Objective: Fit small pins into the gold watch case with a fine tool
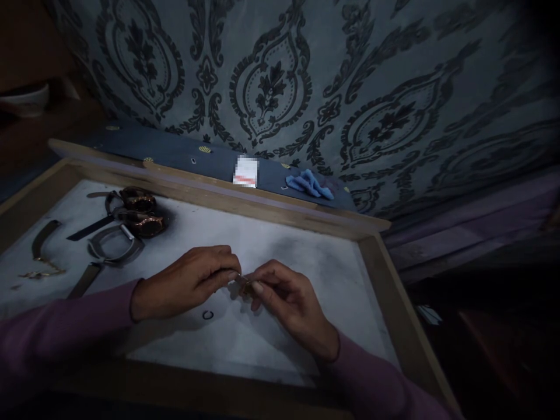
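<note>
My left hand (pixel 192 277) and my right hand (pixel 291 297) meet over the white bottom of a shallow wooden tray (pixel 380 280). Thumb and fingers of each are pinched on a small brownish, metallic-looking piece (pixel 245 286). Its kind is too small and dark to make out, and the fingertips cover part of it. Below my left hand lies a small dark open ring (pixel 207 315). Left of that hand are a looped watch strap (pixel 114 248), two dark watches with coppery rims (pixel 146 224) and a strap end (pixel 86 280), partly hidden by my sleeve.
At the tray's far left lie another dark strap (pixel 44 239) and a thin gold chain (pixel 44 271). Behind the raised rear rim, a blurred white packet (pixel 245 171) and a crumpled blue cloth (pixel 310 184) rest on patterned dark fabric. A patterned wall rises behind.
</note>
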Available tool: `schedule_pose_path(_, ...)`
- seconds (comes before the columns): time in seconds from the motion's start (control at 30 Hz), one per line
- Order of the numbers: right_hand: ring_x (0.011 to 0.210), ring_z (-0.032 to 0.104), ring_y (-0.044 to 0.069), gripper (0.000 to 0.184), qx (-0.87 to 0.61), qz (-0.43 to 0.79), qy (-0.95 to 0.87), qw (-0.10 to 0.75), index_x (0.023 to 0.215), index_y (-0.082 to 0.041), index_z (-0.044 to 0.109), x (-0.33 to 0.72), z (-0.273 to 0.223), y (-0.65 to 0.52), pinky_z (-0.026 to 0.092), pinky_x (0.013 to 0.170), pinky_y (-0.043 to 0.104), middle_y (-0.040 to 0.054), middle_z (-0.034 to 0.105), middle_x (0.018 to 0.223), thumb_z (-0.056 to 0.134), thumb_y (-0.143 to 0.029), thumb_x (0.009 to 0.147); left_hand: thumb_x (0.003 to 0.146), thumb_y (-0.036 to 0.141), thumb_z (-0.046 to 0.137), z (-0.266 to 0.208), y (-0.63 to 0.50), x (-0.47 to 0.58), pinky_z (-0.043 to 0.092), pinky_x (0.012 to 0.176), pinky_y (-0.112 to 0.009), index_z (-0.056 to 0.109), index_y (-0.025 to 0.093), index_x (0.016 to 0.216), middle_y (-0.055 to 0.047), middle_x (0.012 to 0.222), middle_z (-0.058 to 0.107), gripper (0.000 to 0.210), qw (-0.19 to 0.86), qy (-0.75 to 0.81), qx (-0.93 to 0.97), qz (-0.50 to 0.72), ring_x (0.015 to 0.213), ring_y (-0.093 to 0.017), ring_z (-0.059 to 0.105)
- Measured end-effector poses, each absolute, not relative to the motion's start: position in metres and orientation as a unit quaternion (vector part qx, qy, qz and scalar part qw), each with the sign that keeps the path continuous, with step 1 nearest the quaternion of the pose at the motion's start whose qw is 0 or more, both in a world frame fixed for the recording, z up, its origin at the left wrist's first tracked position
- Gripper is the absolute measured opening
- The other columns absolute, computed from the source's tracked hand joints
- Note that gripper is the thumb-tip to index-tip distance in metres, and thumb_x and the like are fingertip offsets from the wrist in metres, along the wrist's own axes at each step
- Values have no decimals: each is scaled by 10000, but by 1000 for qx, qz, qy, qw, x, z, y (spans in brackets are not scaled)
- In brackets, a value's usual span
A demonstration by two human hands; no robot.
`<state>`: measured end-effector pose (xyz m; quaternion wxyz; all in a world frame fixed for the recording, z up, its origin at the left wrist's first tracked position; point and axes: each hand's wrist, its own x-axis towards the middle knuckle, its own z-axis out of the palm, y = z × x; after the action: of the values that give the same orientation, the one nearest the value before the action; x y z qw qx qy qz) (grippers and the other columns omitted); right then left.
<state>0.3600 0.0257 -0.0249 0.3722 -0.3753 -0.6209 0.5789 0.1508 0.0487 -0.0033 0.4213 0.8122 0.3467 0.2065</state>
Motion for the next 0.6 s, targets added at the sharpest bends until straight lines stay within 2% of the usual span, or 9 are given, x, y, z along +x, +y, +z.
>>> schedule_pose_path(0.6, 587, 614, 117, 113, -364, 628, -591, 352, 842, -170, 612, 358, -22, 26, 530, 539, 248, 27, 685, 740, 621, -279, 875, 975, 193, 432, -3, 48, 148, 371, 680, -223, 631, 166, 893, 11, 789, 525, 217, 414, 341, 823, 184, 734, -107, 522)
